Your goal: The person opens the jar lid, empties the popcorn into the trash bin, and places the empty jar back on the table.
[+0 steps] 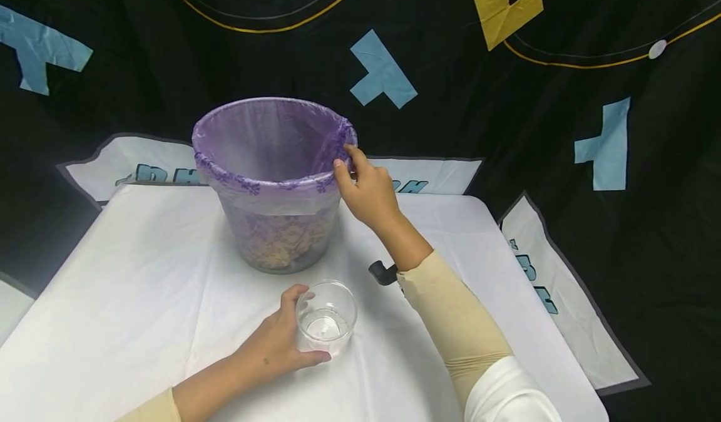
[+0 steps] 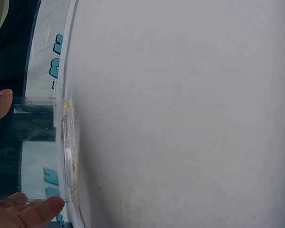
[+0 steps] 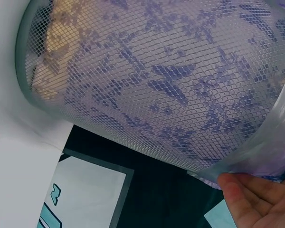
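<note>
A mesh wastebasket (image 1: 276, 243) stands upright on the table, lined with a translucent purple patterned bin bag (image 1: 248, 140) folded over its rim. Something tan shows through the lower mesh. My right hand (image 1: 368, 190) grips the rim's right side, thumb outside and fingers at the folded bag; in the right wrist view the thumb (image 3: 232, 194) presses below the rim. In front of the basket, my left hand (image 1: 273, 344) holds a clear plastic cup (image 1: 327, 315) from its left side, thumb and fingers on either side. Yellowish crumbs cling near the cup's base (image 2: 70, 156) in the left wrist view.
A white cloth covers the table (image 1: 141, 265). Behind it hangs a black backdrop (image 1: 439, 115) with blue and yellow paper shapes. White lettered panels (image 1: 569, 303) lie beyond the table's back and right edges. A small black object (image 1: 383, 273) sits at the right wrist.
</note>
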{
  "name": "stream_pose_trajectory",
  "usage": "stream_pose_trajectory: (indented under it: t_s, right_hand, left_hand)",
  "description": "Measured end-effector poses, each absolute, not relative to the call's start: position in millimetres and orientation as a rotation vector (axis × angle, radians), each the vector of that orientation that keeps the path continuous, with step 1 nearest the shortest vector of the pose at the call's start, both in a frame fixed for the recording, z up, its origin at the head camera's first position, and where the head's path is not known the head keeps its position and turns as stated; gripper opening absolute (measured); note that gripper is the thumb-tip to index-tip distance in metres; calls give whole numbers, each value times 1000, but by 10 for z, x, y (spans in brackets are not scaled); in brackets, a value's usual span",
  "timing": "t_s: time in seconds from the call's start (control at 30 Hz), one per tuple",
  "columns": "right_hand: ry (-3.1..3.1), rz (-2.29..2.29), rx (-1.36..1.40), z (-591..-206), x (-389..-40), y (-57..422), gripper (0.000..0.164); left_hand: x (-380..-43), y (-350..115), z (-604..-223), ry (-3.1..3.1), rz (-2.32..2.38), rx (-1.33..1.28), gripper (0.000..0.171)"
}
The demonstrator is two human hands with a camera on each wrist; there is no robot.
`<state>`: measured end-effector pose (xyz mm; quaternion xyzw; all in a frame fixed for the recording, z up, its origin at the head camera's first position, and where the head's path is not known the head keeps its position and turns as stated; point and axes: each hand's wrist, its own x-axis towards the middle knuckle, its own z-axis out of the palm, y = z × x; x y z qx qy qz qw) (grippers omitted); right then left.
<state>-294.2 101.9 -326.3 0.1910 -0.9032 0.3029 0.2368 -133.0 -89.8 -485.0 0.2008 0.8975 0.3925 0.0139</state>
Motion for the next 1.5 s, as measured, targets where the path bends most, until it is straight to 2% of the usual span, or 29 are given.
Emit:
stream_pose_trajectory:
  t_s: [1.23, 1.5]
  right_hand:
    - [-2509, 844, 503, -3227, -2945, 1051, 56]
    - [-2526, 850, 507, -3201, -2948, 1156, 66]
  left_hand:
    - [-1355, -881, -4907, 2816, 1226, 695, 115]
    - [-1372, -955, -4852, 2890, 1130, 774, 121]
